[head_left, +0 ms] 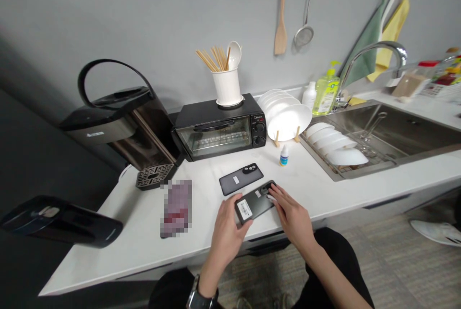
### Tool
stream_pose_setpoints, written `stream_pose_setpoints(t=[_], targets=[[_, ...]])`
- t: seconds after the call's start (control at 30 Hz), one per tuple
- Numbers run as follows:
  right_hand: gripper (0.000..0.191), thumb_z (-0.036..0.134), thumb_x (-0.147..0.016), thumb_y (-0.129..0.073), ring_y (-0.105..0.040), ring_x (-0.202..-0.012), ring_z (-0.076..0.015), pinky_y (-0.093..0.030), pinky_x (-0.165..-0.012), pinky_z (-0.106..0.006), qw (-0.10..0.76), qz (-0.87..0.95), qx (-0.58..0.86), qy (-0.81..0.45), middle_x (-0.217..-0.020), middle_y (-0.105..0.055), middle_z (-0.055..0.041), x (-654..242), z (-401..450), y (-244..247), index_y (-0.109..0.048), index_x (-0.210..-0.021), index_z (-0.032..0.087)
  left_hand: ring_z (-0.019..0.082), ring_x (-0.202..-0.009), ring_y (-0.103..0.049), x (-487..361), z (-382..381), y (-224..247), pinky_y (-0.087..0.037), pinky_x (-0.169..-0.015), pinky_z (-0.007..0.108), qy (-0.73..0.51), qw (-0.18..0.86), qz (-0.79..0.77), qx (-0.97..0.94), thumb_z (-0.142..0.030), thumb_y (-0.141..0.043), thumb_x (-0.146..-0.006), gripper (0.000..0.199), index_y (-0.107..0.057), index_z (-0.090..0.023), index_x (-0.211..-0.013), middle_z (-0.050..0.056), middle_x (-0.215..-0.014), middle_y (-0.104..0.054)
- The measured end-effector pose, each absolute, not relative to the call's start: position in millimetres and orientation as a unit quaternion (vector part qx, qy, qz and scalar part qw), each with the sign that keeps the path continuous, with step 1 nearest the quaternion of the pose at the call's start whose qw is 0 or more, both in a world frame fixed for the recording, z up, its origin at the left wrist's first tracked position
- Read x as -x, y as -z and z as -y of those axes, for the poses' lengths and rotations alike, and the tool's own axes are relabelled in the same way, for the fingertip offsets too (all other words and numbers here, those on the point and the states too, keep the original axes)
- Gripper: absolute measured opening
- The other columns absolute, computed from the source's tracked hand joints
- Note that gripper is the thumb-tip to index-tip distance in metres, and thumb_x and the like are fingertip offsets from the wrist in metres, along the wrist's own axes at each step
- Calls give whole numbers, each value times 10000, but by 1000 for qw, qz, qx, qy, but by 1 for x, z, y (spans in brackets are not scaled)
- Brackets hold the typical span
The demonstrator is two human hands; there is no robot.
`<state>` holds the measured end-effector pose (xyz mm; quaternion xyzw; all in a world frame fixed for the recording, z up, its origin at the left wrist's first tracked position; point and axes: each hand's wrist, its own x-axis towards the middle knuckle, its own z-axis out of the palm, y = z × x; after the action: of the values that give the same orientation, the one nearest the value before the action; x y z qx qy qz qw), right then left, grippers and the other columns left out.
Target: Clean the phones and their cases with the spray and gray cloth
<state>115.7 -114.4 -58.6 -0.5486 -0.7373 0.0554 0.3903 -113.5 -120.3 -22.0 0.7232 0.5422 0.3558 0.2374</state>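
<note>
A dark grey phone (256, 204) lies back up near the counter's front edge, with white labels on its back. My left hand (227, 226) is closed on its left end, thumb and fingers at opposite edges. Over the camera end, my right hand (291, 209) has its fingers pressed together. A small white piece (270, 197), perhaps cloth or tissue, shows under these fingertips; most of it is hidden. Just behind the phone is a dark phone case (241, 179) with a camera cutout and a label. A small white-and-blue bottle (284, 156) stands upright behind my right hand.
A black toaster oven (219, 131) stands behind, holding a white utensil cup (227, 87). Left are a drinks machine (122, 126), a dark container (65, 222) and a blurred-out item (177, 208). Plates (288, 121) and a sink (406, 155) with bowls (334, 143) are right.
</note>
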Motion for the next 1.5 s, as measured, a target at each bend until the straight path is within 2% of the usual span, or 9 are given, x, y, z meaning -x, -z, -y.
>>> stream_pose_setpoints(t=[0.23, 0.37, 0.5, 0.63, 0.77, 0.9, 1.17, 1.37, 1.5], targets=[[472, 211, -1079, -440, -474, -1475, -235, -487, -1178, -432, 446, 720, 528, -60, -1583, -517, -52, -107, 115, 47, -512, -1544, 258, 270, -1395, -526, 114, 124, 19, -439, -1181, 481, -405, 295, -498, -708, -111, -665, -885, 658, -462, -323, -1474, 85, -1483, -515], [459, 173, -1072, -448, -497, -1461, -236, -493, -1173, -437, 489, 705, 511, -45, -1551, -557, -71, -104, 111, 36, -541, -1514, 258, 234, -1291, -631, 115, 129, 26, -559, -1062, 399, -443, 337, -491, -670, -175, -597, -966, 559, -466, -311, -1492, 88, -1419, -596], [396, 153, -1056, -478, -520, -1447, -244, -483, -1170, -464, 504, 704, 499, -7, -1488, -623, -72, -101, 103, 28, -622, -1411, 256, 195, -1162, -721, 116, 133, 29, -567, -1058, 358, -432, 367, -498, -656, -206, -631, -970, 596, -466, -321, -1531, 47, -1314, -722], [276, 175, -1051, -518, -622, -1340, -258, -305, -1249, -588, 474, 726, 497, 18, -1303, -745, -44, -85, 108, 28, -676, -1258, 265, 196, -1150, -738, 116, 132, 23, -565, -1031, 314, -405, 349, -494, -685, -170, -630, -961, 407, -684, -320, -1335, 9, -1281, -771], [272, 142, -1056, -480, -672, -1253, -211, -249, -1271, -534, 459, 764, 454, -6, -1234, -768, -37, -59, 123, 35, -669, -1224, 240, 185, -922, -773, 113, 128, 15, -584, -867, 272, -377, 322, -469, -731, -41, -559, -898, 343, -793, -259, -1021, 16, -1058, -825], [334, 114, -1045, -463, -636, -1296, -195, -248, -1273, -473, 471, 784, 405, 4, -1303, -740, -63, -43, 127, 40, -627, -1322, 200, 173, -715, -711, 112, 128, 15, -538, -703, 254, -390, 259, -480, -742, -82, -554, -900, 258, -710, -202, -733, 31, -803, -783], [453, 169, -1063, -419, -452, -1486, -214, -227, -1292, -477, 379, 866, 324, 32, -1470, -642, -77, -35, 126, 31, -511, -1506, 169, 216, -643, -704, 119, 126, 29, -517, -610, 272, -398, 234, -542, -702, 0, -538, -623, 228, -663, -180, -686, 49, -745, -786], [465, 221, -1059, -476, -471, -1469, -264, -301, -1259, -530, 351, 843, 407, 30, -1492, -611, -107, -81, 100, 27, -494, -1523, 194, 169, -669, -695, 113, 127, 20, -522, -665, 230, -406, 295, -524, -688, -218, -606, -954, 193, -772, -181, -862, 23, -775, -788], [352, 272, -1080, -440, -500, -1430, -305, -310, -1238, -601, 377, 769, 515, 22, -1427, -631, -129, -110, 80, 27, -578, -1394, 194, 156, -708, -697, 111, 128, 17, -502, -684, 216, -391, 310, -528, -687, -345, -604, -1015, 241, -791, -194, -1037, 17, -847, -801]])
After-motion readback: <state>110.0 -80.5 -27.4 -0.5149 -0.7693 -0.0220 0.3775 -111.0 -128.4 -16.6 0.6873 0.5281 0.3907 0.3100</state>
